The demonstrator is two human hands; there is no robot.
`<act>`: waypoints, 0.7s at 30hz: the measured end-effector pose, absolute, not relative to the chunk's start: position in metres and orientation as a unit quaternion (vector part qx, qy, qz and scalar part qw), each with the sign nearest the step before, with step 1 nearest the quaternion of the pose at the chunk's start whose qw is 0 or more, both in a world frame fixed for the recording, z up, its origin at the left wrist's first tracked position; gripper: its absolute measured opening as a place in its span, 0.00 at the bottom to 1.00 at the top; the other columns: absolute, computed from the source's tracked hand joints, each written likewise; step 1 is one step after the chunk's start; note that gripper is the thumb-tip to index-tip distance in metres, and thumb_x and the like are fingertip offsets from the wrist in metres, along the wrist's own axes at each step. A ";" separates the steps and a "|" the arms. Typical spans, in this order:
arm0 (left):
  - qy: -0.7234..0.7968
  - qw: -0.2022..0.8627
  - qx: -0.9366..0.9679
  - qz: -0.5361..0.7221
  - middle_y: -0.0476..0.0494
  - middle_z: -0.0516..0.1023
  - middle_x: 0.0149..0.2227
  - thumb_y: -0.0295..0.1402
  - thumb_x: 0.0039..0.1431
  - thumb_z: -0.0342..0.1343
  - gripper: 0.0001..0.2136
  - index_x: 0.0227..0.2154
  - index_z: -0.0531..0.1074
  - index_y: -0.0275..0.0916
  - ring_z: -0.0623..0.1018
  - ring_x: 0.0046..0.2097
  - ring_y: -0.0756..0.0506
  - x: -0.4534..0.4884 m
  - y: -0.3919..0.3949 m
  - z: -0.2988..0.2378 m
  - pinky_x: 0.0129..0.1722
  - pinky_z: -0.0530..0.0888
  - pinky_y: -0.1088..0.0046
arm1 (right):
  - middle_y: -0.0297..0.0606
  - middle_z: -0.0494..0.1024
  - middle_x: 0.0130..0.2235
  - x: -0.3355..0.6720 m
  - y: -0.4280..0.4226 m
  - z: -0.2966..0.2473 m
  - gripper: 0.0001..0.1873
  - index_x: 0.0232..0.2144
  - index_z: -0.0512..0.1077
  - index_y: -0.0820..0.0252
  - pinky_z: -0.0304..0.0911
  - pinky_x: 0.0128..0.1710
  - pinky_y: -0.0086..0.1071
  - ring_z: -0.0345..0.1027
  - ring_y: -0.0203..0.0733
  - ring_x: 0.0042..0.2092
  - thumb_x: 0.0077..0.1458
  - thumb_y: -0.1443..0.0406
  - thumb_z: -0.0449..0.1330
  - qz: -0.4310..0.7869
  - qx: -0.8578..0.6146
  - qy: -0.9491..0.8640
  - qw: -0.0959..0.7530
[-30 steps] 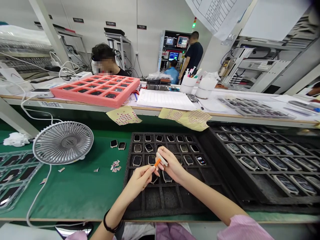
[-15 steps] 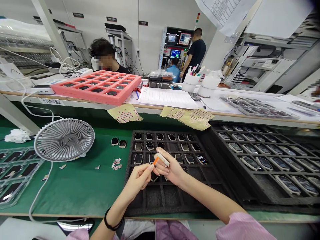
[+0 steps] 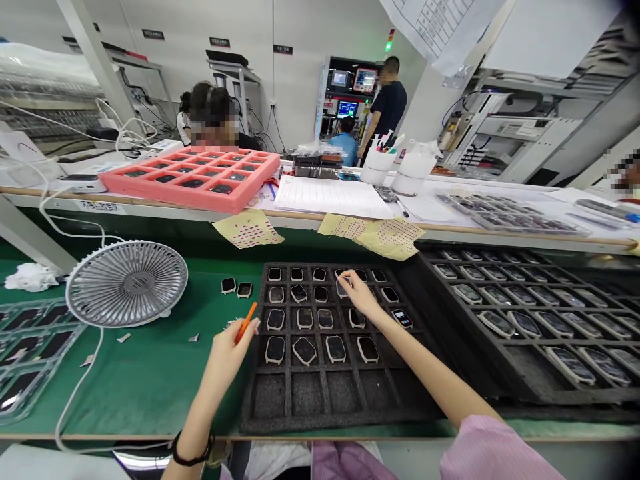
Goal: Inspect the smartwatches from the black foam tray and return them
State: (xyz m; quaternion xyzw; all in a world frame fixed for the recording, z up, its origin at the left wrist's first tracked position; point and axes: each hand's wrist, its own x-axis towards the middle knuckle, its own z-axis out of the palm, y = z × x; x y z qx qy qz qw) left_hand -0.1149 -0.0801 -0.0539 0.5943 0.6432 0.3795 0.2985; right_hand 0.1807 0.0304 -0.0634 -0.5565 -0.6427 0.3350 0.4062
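Note:
My left hand [image 3: 231, 347] is closed round a slim orange stick-like tool [image 3: 246, 321], held over the green mat beside the foam tray's left edge. A small pale bit shows at its fingertips, too small to name. My right hand [image 3: 357, 293] reaches over the black foam tray [image 3: 340, 419], its fingers pinched on a smartwatch body [image 3: 343, 288] in a second-row compartment. The fingers partly cover that watch. Several more square watch bodies [image 3: 336, 348] with dark screens sit in the tray's compartments, and one watch [image 3: 402, 318] has its screen lit.
Two watch bodies [image 3: 245, 289] and small scraps [image 3: 194, 338] lie on the green mat [image 3: 150, 380]. A grey fan [image 3: 127, 283] stands left, near a clear tray [image 3: 35, 353]. Another black tray [image 3: 530, 327] of watches is at right. A pink foam tray [image 3: 200, 190] rests on the shelf.
My hands have moved apart. The right hand has carried the watch from in front of me up into a tray compartment; the left has moved left with the orange tool.

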 end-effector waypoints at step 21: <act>0.629 0.315 0.618 0.353 0.53 0.64 0.19 0.50 0.59 0.46 0.18 0.32 0.70 0.40 0.67 0.22 0.47 -0.095 -0.078 -0.058 0.25 0.60 0.75 | 0.25 0.58 0.20 0.142 0.052 -0.088 0.05 0.30 0.68 0.54 0.54 0.41 0.39 0.59 0.42 0.30 0.47 0.65 0.62 0.329 -0.549 -0.690 0.338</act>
